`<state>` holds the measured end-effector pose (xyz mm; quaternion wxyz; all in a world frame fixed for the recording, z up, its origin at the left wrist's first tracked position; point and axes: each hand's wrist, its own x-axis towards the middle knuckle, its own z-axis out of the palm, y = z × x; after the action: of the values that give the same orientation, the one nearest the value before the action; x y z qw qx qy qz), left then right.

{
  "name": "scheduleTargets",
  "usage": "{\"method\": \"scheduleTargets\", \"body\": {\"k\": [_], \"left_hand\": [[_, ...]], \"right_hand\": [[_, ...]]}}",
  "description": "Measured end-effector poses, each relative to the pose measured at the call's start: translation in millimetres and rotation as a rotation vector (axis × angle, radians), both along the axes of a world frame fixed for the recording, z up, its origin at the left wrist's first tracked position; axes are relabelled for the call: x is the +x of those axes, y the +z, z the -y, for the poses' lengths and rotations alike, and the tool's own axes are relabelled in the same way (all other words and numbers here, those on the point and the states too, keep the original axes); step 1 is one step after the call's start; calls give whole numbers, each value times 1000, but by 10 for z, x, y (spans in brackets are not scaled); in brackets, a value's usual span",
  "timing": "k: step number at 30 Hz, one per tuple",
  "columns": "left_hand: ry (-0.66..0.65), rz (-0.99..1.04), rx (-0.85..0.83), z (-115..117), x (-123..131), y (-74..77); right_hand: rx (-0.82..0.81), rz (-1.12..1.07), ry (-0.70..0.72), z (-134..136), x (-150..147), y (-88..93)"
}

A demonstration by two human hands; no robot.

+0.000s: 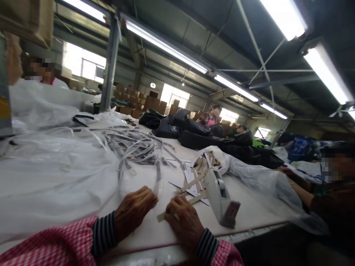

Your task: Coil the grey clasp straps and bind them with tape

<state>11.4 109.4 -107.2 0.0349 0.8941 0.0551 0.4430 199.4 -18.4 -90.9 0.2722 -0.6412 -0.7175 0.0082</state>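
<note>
My left hand (pixel 135 207) is closed, its fingertips pinched where the end of a clear plastic-wrapped strap (pixel 158 171) comes down to the table. The exact grip is hidden behind the fingers. Close by on the right, my right hand (pixel 185 218) is curled around a small grey-beige cardboard strip (pixel 161 217), one end of which sticks out to the left. Beyond the right hand lies a loose pile of cardboard strips (pixel 194 181), some white, spilling from a plastic bag (pixel 219 153). A grey tape dispenser (pixel 222 199) stands just right of that hand.
A tangle of plastic-wrapped straps (pixel 138 142) covers the table's middle. Clear plastic sheeting (pixel 55 177) spreads on the left. Black bags (pixel 188 127) are heaped at the back. At the right, a co-worker's arm (pixel 299 190) reaches over plastic film (pixel 266 184). The table's front edge (pixel 255 229) runs nearby.
</note>
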Motion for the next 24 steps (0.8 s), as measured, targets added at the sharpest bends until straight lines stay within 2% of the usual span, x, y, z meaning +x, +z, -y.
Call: {"method": "scheduleTargets", "body": {"k": [2, 4, 7, 10, 13, 15, 18, 20, 23, 24], "left_hand": [[-3, 110, -26, 36, -17, 70], [-18, 159, -33, 73, -15, 104], [-29, 164, 9, 122, -1, 75], [-33, 162, 49, 155, 12, 40], [-32, 135, 78, 166, 21, 44], [-6, 117, 78, 152, 23, 50], [92, 115, 23, 73, 12, 29], [151, 60, -43, -29, -6, -2], [229, -95, -94, -231, -45, -37], [265, -135, -89, -302, -61, -36]], "right_hand": [[-26, -116, -73, -168, 50, 116], [-76, -365, -144, -368, 67, 240], [-219, -695, -199, -666, -4, 360], [-309, -866, -194, -892, -174, 381], [-247, -1034, -150, -1016, -342, 434], [-165, -1119, -102, -1040, -401, 559], [-51, -1205, -45, -936, -411, 886], [-13, -1236, -16, -729, -397, 1147], [30, -1191, 15, -186, -346, 1483], [79, -1029, -21, 49, -300, 1558]]}}
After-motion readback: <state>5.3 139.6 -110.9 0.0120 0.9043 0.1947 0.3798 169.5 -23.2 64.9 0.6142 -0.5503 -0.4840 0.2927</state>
